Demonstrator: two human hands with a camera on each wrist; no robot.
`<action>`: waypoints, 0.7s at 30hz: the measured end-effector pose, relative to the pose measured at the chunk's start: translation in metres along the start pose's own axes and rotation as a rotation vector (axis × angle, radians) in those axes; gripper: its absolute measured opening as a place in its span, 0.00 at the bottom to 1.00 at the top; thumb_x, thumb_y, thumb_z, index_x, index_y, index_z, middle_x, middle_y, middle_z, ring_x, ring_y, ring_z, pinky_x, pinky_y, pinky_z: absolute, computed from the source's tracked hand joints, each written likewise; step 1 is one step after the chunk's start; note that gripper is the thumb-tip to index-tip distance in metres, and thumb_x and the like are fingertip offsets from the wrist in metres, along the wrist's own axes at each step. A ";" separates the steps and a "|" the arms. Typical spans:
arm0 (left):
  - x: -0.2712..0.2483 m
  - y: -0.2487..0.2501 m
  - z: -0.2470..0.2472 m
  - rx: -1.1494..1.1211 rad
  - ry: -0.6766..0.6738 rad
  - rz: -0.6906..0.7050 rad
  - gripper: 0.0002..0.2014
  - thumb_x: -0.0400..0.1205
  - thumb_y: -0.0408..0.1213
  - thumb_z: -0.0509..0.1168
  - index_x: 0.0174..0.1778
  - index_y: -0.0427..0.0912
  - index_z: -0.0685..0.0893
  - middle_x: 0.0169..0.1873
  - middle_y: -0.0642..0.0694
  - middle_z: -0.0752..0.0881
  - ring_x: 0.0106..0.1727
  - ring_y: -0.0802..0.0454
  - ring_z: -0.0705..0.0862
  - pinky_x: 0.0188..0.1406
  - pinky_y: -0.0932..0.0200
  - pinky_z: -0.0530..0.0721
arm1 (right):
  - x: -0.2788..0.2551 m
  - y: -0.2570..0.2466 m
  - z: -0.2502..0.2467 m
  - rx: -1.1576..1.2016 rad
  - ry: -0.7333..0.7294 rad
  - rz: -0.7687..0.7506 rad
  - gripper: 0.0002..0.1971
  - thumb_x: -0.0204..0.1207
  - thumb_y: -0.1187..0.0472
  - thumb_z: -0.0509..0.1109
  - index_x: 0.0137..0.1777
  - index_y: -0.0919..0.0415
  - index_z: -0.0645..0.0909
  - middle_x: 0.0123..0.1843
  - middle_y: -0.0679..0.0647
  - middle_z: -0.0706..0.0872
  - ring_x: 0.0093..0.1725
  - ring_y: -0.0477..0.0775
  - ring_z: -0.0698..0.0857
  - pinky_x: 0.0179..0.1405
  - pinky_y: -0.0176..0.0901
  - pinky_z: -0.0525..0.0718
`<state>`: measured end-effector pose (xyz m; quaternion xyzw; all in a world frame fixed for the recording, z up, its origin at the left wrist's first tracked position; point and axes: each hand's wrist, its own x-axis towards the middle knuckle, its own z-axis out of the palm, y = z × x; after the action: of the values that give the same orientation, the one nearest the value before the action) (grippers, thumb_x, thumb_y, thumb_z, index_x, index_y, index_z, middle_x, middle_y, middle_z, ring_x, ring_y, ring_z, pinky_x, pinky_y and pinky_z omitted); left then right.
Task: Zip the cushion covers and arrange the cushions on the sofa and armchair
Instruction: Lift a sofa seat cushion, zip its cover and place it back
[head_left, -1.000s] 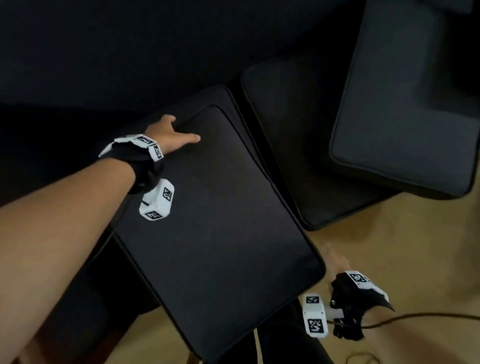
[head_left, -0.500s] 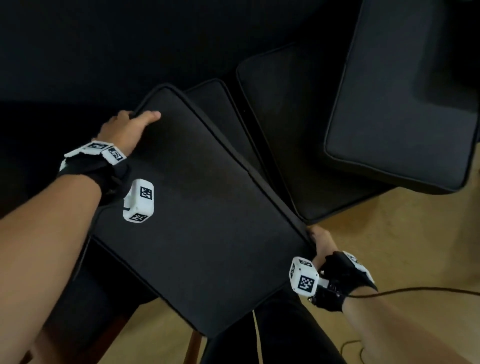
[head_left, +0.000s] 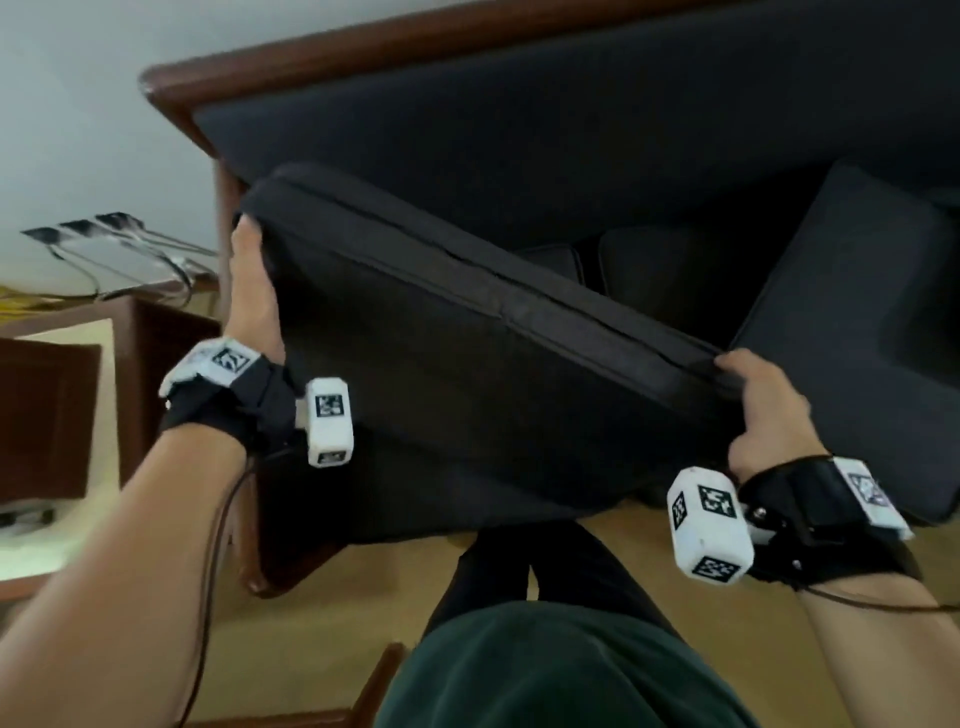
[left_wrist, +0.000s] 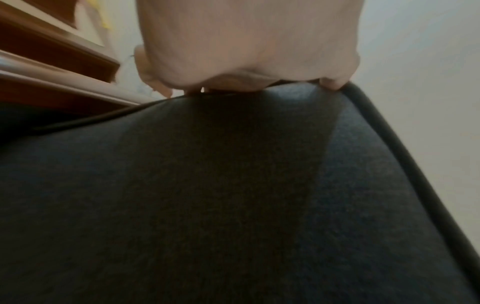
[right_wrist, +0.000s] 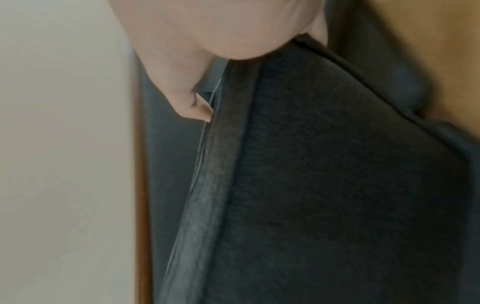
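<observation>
Evidently the cushion (head_left: 467, 374) is bulky, soft and floppy, so left hand (head_left: 253, 291) and right hand (head_left: 769, 410) each keep a closed grip on opposite corners.

The cushion (head_left: 467, 374) across the middle of the frame was dark charcoal, plain and unpatterned, with darker piping along its edges; in the left wrist view its weave showed a faint bluish grey. The sofa's back (head_left: 571, 119) in the upper part was the same charcoal, framed by reddish-brown wood (head_left: 311, 57). The wall (head_left: 78, 104) at upper left was pale grey-white. The floor (head_left: 311, 623) at the bottom was tan. Both wrists wore black straps (head_left: 228, 410) carrying white blocks (head_left: 328, 421) printed with black-and-white square codes. The person's top (head_left: 545, 675) at lower centre was dark green, the trousers (head_left: 545, 566) black.
</observation>
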<state>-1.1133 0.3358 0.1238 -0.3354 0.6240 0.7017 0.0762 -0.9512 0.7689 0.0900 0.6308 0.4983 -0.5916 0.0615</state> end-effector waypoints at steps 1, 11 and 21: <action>-0.025 -0.002 0.008 -0.024 -0.006 -0.049 0.31 0.79 0.69 0.57 0.70 0.53 0.83 0.66 0.50 0.87 0.67 0.49 0.84 0.66 0.49 0.82 | -0.006 -0.012 0.001 -0.050 -0.006 -0.081 0.26 0.56 0.48 0.78 0.55 0.58 0.83 0.66 0.67 0.85 0.45 0.56 0.87 0.49 0.51 0.88; -0.119 -0.063 -0.043 -0.122 0.186 -0.213 0.23 0.83 0.62 0.52 0.65 0.55 0.82 0.63 0.54 0.83 0.64 0.53 0.79 0.55 0.55 0.70 | -0.048 -0.038 0.047 -0.766 0.155 -0.530 0.32 0.79 0.47 0.60 0.80 0.60 0.62 0.79 0.66 0.68 0.75 0.72 0.71 0.71 0.67 0.69; -0.101 -0.065 -0.051 0.158 0.198 -0.149 0.37 0.71 0.62 0.71 0.75 0.53 0.73 0.61 0.54 0.83 0.59 0.50 0.83 0.67 0.50 0.78 | -0.130 0.009 0.133 -1.468 -0.286 -1.147 0.50 0.67 0.28 0.67 0.84 0.54 0.59 0.85 0.54 0.62 0.86 0.61 0.52 0.82 0.68 0.48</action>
<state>-0.9829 0.3340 0.1270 -0.4413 0.6553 0.6062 0.0921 -1.0105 0.6033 0.1517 0.0142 0.9687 -0.1415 0.2033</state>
